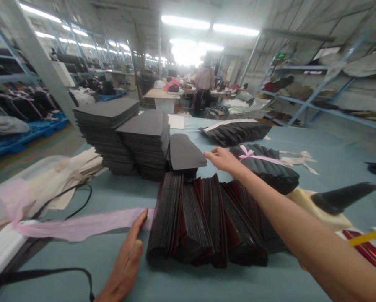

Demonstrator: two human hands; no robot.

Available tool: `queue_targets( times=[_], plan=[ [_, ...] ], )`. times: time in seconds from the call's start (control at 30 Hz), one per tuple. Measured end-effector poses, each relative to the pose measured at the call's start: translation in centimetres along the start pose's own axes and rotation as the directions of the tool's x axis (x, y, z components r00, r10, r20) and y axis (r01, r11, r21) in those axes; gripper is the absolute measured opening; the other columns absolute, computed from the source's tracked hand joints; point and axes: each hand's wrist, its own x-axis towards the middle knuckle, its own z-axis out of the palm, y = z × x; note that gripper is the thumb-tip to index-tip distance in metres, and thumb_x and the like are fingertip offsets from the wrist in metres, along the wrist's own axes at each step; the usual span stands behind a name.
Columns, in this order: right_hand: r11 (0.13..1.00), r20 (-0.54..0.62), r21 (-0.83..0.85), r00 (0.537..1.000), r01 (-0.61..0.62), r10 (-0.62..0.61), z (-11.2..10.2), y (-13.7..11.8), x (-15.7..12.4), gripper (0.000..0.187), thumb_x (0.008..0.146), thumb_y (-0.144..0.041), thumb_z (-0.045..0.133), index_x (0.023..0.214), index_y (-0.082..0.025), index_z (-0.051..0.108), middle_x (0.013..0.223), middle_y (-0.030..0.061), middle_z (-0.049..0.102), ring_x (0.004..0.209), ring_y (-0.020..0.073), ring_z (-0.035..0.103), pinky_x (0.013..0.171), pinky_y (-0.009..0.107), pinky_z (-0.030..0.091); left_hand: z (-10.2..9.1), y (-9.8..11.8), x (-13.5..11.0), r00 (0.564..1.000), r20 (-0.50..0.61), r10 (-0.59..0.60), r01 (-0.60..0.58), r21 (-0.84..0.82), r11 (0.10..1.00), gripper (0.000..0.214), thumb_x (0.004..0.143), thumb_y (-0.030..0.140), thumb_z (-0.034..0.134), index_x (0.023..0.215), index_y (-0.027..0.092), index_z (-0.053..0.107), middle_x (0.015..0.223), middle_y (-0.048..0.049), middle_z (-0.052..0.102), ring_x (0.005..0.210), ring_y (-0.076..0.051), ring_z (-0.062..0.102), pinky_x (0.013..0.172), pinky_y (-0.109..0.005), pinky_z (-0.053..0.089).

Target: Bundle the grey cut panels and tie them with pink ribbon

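A row of dark folded fabric pieces [190,226], black with dark red edges, stands packed in bundles on the table in front of me. At its left end my left hand [128,251] is held edge-on with fingers stretched out, over a pink fabric strip [90,222] that runs up to the row. Beyond the row, my right hand [222,160] reaches forward with its fingers loosely extended. Its fingertips are by the right corner of a short stack of dark grey sheets [186,152]; whether they touch is unclear. No held thing shows in either hand.
Two taller stacks of grey sheets [143,130] stand behind left. At right are a tied black bundle [266,163], another black bundle [236,131] and a dark cylindrical object [343,197]. Cream fabric [71,180] and black cords [49,272] lie left. A person [203,86] stands farther back.
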Motion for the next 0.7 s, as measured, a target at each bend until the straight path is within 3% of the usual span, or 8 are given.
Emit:
queue_targets(
  times=[0.1, 0.27, 0.43, 0.7],
  plan=[
    [0.997, 0.08, 0.006, 0.994, -0.078, 0.078, 1.0, 0.1, 1.7, 0.039, 0.104, -0.045, 0.058, 0.104, -0.008, 0.07, 0.098, 0.0168, 0.076, 0.071, 0.0193, 0.069, 0.059, 0.028, 0.049, -0.1, 0.6, 0.9, 0.991, -0.117, -0.066, 0.063, -0.022, 0.998, 0.064, 0.104, 0.064, 0.033, 0.154, 0.027, 0.048, 0.164, -0.008, 0.047, 0.151, -0.032, 0.043, 0.131, -0.058, 0.024],
    [0.986, 0.151, 0.079, 0.979, -0.148, 0.134, 2.1, 0.2, 2.2, 0.047, 0.106, -0.045, 0.056, 0.071, -0.013, 0.061, 0.062, 0.0053, 0.063, 0.046, 0.0081, 0.044, 0.043, 0.022, 0.028, 0.0, 4.1, 3.3, 0.943, -0.333, 0.0, 0.007, 0.021, 1.0, 0.058, 0.102, 0.062, 0.043, 0.137, 0.02, 0.062, 0.15, -0.0121, 0.061, 0.141, -0.03, 0.054, 0.125, -0.054, 0.036],
    [0.96, 0.163, 0.23, 0.979, -0.157, 0.121, 2.6, 0.4, 2.2, 0.048, 0.108, -0.038, 0.055, 0.066, -0.015, 0.053, 0.057, -0.0016, 0.05, 0.043, 0.0046, 0.035, 0.04, 0.018, 0.022, 0.8, 7.5, 6.9, 0.944, -0.324, 0.054, -0.028, 0.085, 0.996, 0.05, 0.097, 0.057, 0.054, 0.127, 0.019, 0.067, 0.132, -0.0124, 0.071, 0.126, -0.03, 0.064, 0.115, -0.05, 0.048],
    [0.891, 0.164, 0.427, 0.982, -0.151, 0.088, 3.6, 0.9, 2.7, 0.045, 0.109, -0.039, 0.052, 0.07, -0.016, 0.052, 0.056, -0.0026, 0.046, 0.042, 0.0041, 0.029, 0.037, 0.016, 0.017, 2.0, 9.2, 13.2, 0.966, -0.239, 0.1, -0.089, 0.054, 0.995, 0.047, 0.091, 0.053, 0.058, 0.117, 0.016, 0.07, 0.121, -0.0143, 0.075, 0.114, -0.03, 0.07, 0.108, -0.051, 0.051]
  ],
)
